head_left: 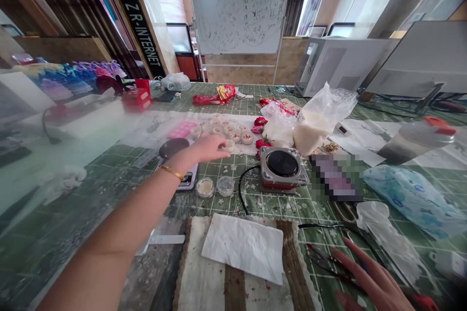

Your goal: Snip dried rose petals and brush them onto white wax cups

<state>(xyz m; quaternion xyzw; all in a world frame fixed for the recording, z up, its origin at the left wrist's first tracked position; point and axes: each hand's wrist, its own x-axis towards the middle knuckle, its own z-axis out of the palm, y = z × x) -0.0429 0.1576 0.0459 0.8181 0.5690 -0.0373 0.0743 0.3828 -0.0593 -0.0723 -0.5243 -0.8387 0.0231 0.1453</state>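
My left hand (210, 148) reaches across the table, thumb and fingers closing around a small clear cup (229, 145) with pale contents. Similar cups (230, 131) topped with red bits stand just behind it. Beneath my left wrist is a digital scale (188, 181) with a dark round pan (173, 147). Nearer to me are a cup of cream-coloured wax (205, 188) and another clear cup (225, 186). At the lower right, my right hand (375, 279) hovers or rests with fingers spread, beside dark-handled scissors (330, 263); it holds nothing visible.
A small hot plate (283, 165) with a black cable stands in the middle. Folded white tissue (244, 248) lies on a striped cloth (233, 291). Red roses (260, 124), a bag of pale granules (314, 126), a blue wipes pack (416, 197) and a lidded jug (418, 141) are around.
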